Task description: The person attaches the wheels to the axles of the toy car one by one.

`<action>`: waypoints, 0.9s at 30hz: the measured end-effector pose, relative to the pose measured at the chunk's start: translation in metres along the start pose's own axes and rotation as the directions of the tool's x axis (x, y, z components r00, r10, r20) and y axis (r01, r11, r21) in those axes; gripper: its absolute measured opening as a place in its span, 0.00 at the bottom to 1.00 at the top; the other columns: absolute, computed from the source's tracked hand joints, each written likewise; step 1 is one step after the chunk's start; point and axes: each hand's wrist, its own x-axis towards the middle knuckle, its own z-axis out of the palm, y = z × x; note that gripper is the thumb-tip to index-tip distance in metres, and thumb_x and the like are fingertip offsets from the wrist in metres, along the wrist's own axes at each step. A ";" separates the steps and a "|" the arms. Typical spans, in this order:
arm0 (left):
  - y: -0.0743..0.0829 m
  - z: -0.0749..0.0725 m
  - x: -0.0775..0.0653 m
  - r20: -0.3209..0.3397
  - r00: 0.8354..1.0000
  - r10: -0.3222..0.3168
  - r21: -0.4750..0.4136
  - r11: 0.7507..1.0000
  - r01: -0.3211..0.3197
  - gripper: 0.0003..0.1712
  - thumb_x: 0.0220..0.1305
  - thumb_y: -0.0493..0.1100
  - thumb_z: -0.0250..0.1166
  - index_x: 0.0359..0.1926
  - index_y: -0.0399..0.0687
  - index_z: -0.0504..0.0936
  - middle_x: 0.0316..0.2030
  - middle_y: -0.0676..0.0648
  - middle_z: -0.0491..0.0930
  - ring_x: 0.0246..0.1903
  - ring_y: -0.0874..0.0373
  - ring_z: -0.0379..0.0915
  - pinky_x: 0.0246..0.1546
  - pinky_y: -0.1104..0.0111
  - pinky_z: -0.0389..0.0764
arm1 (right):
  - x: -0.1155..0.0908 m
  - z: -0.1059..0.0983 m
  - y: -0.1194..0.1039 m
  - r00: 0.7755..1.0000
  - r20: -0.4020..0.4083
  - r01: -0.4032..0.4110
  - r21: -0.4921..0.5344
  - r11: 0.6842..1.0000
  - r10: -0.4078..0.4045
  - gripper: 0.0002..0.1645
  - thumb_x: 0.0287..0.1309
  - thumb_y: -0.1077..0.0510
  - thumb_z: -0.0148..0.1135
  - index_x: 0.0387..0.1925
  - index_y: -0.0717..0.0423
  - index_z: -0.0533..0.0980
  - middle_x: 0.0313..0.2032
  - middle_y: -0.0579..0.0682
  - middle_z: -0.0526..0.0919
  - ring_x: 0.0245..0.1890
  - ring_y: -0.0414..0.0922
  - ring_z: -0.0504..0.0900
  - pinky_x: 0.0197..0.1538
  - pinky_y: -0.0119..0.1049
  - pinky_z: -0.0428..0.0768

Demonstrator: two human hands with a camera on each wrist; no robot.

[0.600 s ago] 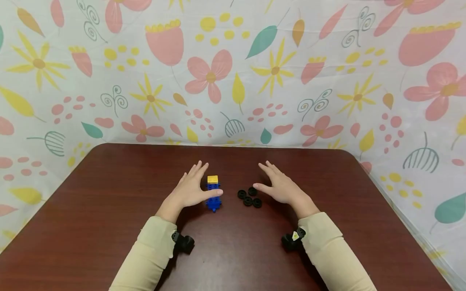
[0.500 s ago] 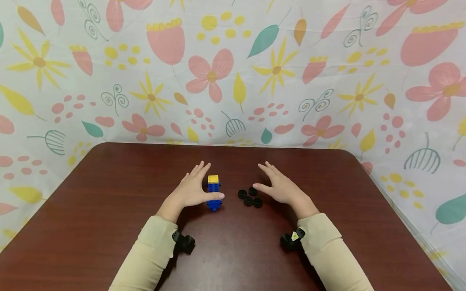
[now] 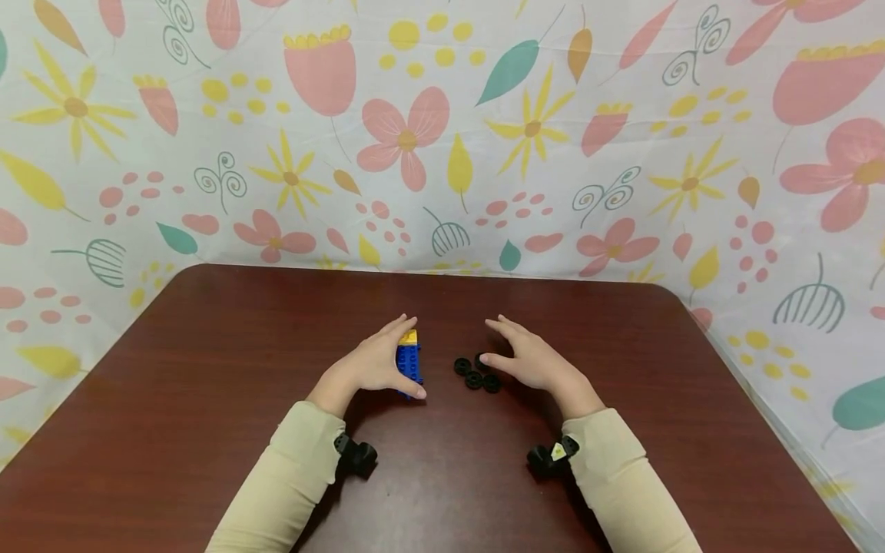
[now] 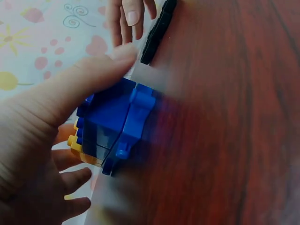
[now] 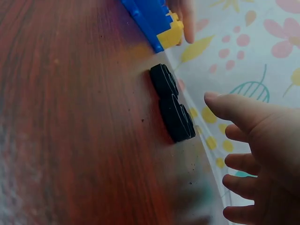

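Note:
A blue toy-brick vehicle base [image 3: 409, 362] [image 4: 110, 112] with a yellow brick [image 3: 411, 337] at its far end lies on the table. Around its left side curves my left hand [image 3: 376, 365], thumb and fingers spread apart; the palm hides part of the toy in the head view. The left wrist view has the thumb [image 4: 79, 82] over the blue bricks and loose fingers beyond them. Several black toy wheels [image 3: 473, 380] [image 5: 174, 117] lie flat to the right of the toy. Beside them my right hand [image 3: 535, 362] hovers with fingers apart, its thumb overlapping the farthest wheel.
The brown wooden table [image 3: 276, 322] has rounded far corners. Behind it hangs a white flower-print cloth [image 3: 442, 177]. Small black cameras [image 3: 356, 456] are strapped to both wrists, over beige sleeves [image 3: 283, 476].
My left hand has moved right, over the blue toy, covering more of it, with its thumb lower. The right hand stays almost in place beside the wheels. The head view has shifted slightly.

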 end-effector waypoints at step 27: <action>0.000 0.003 0.003 -0.070 0.997 0.021 -0.071 0.997 -0.026 0.62 0.41 0.54 0.77 0.73 0.50 0.50 0.67 0.44 0.55 0.55 0.49 0.67 0.48 0.58 0.79 | -0.001 -0.002 0.000 0.998 0.026 0.058 0.032 0.998 -0.059 0.31 0.63 0.51 0.58 0.66 0.55 0.66 0.67 0.59 0.64 0.68 0.57 0.60 0.66 0.56 0.63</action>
